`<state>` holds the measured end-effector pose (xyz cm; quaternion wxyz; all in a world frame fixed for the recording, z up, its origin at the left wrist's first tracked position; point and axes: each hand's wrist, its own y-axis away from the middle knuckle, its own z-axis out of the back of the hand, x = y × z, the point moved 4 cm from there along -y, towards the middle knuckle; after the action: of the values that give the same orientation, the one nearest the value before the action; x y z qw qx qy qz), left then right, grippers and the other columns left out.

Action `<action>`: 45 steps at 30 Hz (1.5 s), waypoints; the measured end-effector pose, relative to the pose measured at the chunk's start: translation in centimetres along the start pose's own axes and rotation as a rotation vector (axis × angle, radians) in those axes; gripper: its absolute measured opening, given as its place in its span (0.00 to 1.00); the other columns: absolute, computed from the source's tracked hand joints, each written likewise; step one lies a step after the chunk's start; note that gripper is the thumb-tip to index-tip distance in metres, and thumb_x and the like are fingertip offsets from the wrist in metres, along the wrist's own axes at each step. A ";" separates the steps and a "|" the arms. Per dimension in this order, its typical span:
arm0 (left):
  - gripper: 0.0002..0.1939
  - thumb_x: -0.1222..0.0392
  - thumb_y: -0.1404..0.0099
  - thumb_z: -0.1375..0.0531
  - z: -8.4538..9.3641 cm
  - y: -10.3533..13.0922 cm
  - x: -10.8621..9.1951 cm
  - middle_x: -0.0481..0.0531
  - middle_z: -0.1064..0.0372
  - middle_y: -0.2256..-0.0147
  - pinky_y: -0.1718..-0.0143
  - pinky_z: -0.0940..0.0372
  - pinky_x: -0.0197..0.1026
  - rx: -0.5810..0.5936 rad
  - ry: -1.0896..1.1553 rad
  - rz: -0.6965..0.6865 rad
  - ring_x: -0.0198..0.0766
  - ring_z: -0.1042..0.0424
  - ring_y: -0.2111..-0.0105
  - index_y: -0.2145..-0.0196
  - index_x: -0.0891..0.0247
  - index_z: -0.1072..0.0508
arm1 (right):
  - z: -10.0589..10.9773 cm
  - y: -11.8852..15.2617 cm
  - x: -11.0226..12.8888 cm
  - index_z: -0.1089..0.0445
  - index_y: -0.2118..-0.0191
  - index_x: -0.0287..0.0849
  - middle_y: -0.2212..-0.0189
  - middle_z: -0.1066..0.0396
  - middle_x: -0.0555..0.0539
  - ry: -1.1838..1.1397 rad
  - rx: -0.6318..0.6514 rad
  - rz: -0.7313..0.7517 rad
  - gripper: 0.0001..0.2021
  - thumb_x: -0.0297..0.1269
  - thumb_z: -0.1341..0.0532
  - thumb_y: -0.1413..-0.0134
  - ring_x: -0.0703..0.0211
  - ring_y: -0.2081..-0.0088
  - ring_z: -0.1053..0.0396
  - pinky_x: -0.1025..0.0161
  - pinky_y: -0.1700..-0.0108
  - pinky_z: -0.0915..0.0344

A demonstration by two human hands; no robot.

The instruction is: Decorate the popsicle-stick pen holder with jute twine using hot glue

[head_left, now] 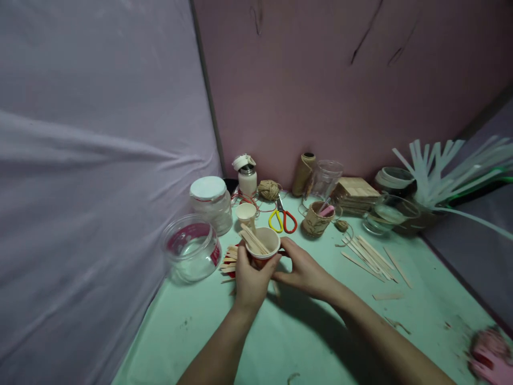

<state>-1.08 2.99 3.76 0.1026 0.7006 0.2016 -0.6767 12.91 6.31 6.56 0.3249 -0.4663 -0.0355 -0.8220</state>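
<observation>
A paper cup (271,240) with a white rim and reddish outside is held above the table, several flat wooden sticks (255,240) leaning inside it. My left hand (253,282) is wrapped around its near left side, thumb across the front. At the right side my right hand (303,271) has its thumb and fingers curled against the cup; the fingertips are partly hidden. Beneath and left of the cup, more wooden sticks (230,261) lie fanned out, partly covered by my left hand. Just behind stands a smaller pale cup (246,212).
Scissors (282,220) with yellow and red handles lie behind the cup. A clear open tub (192,256) and a lidded jar (210,200) stand left. Right are a decorated pot (316,222), loose sticks (368,256), a glass bowl (388,216) and white strips (436,176).
</observation>
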 end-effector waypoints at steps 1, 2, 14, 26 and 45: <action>0.31 0.54 0.50 0.30 0.4 -0.1 -0.4 0.58 0.28 0.54 0.48 0.32 0.48 -0.059 0.006 -0.011 0.46 0.26 0.51 0.52 0.61 0.37 | 0.3 -0.3 -0.5 0.37 0.43 0.41 0.48 0.31 0.40 0.027 0.042 -0.005 0.27 0.31 0.35 0.51 0.53 0.49 0.31 0.55 0.49 0.32; 0.31 0.53 0.50 0.30 1.0 -0.3 -0.8 0.58 0.28 0.54 0.50 0.31 0.47 -0.129 0.008 -0.032 0.45 0.26 0.53 0.52 0.61 0.37 | 0.5 -0.8 -1.3 0.37 0.42 0.40 0.46 0.32 0.38 0.071 0.062 -0.012 0.27 0.31 0.36 0.49 0.52 0.48 0.32 0.54 0.47 0.33; 0.30 0.50 0.48 0.31 3.4 -1.6 -2.6 0.58 0.28 0.54 0.50 0.32 0.43 -0.345 -0.185 -0.261 0.41 0.26 0.55 0.52 0.63 0.36 | -4.7 -10.0 -7.1 0.26 0.55 0.37 0.55 0.26 0.39 0.451 0.132 0.062 0.09 0.33 0.40 0.39 0.53 0.51 0.33 0.58 0.48 0.41; 0.28 0.51 0.49 0.31 2.6 -2.2 -1.7 0.56 0.30 0.55 0.50 0.33 0.44 -0.238 -0.196 -0.237 0.42 0.27 0.54 0.57 0.61 0.38 | -4.1 -4.9 -6.5 0.24 0.62 0.38 0.63 0.27 0.43 0.536 0.160 0.189 0.09 0.28 0.42 0.37 0.58 0.60 0.35 0.63 0.59 0.43; 0.39 0.62 0.51 0.31 -5.9 -8.7 2.2 0.65 0.34 0.47 0.46 0.37 0.50 -0.022 -0.514 -0.110 0.51 0.31 0.47 0.47 0.61 0.48 | 1.6 22.1 0.3 0.31 0.61 0.43 0.65 0.30 0.43 0.667 -0.055 -0.225 0.06 0.28 0.45 0.39 0.53 0.64 0.32 0.57 0.62 0.36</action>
<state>0.61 13.55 3.09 0.1211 0.4927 0.2141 -0.8347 26.56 -10.65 2.28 0.2135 -0.1740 0.0434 -0.9603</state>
